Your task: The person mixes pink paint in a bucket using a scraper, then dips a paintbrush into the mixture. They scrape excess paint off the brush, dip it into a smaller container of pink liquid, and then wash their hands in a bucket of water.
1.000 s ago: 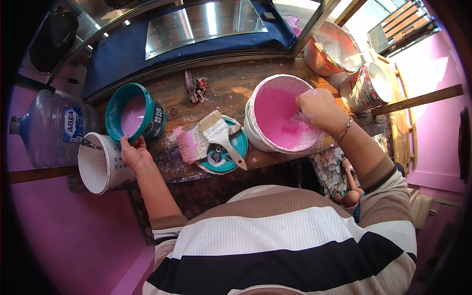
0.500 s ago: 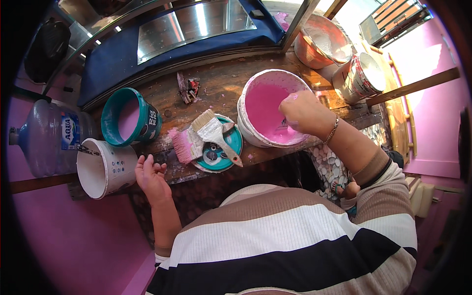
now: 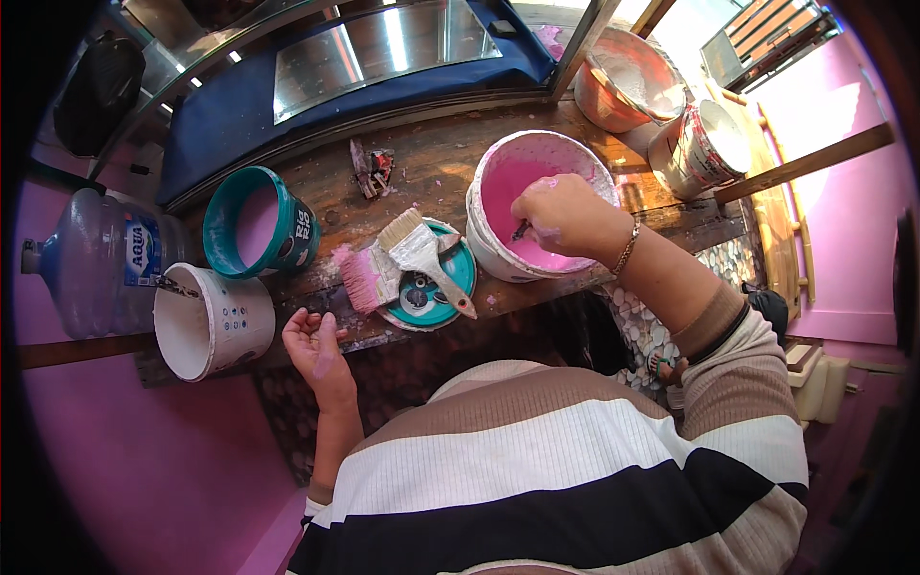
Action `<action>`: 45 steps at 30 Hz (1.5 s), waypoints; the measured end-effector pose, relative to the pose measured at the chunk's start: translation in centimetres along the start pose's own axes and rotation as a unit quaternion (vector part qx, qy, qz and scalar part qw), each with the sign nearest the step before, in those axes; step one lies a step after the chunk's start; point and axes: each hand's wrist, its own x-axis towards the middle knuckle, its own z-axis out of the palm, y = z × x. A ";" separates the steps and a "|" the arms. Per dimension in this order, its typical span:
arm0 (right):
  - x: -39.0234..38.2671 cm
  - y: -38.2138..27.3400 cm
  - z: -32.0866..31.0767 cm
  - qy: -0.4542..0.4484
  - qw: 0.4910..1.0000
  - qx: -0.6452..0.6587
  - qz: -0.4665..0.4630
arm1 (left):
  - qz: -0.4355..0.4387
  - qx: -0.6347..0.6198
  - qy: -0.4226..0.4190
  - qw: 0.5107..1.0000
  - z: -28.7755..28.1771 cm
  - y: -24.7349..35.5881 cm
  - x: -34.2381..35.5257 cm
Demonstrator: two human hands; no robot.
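"What lies left of the round teal plastic lid [image 3: 463, 279]?"

"A cylindrical teal plastic tub [image 3: 280, 253], with pink paint inside. Nearer the lid, the bare left hand [image 3: 319, 355] hangs with loosely curled fingers, holding nothing I can see."

"And on the lid?"

"A flat, pale-bristled paintbrush [image 3: 422, 254] with a white-smeared handle."

"What could go wrong to its right?"

"The round white plastic bucket [image 3: 486, 251] of bright pink paint [image 3: 505, 187] sits close by the lid. Vigorous stirring might shift it or splash that brush, I'd say, since the left hand isn't steadying it."

"Where's the tool?"

"Right of the lid, over the bucket, the bare right hand [image 3: 565, 216] is clenched around a slim dark tool [image 3: 520, 230]. It pokes out on the fist's lid side; its lower end I can't make out."
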 end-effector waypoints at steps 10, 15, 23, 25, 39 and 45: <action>-0.1 1.1 -2.0 0.108 0.983 -0.130 -0.071 | -0.031 0.017 0.009 0.999 -1.5 -1.2 -0.9; 1.8 1.5 -1.3 0.165 0.964 -0.140 -0.157 | -0.035 0.001 -0.016 0.999 -0.6 -1.3 -1.3; 1.1 3.9 -0.8 0.014 0.988 -0.154 0.019 | -0.035 -0.002 -0.006 0.999 -0.9 -1.2 -1.3; 0.0 3.5 -1.1 0.006 0.990 -0.135 0.025 | -0.036 -0.003 -0.001 0.999 -1.2 -1.1 -1.4; -2.5 2.2 -0.8 -0.061 0.992 0.101 0.035 | -0.056 -0.003 -0.033 0.998 -1.5 -1.4 -1.1; -2.8 1.7 -3.7 0.107 0.985 0.012 0.134 | -0.052 0.009 -0.027 0.998 -2.4 -1.4 -0.8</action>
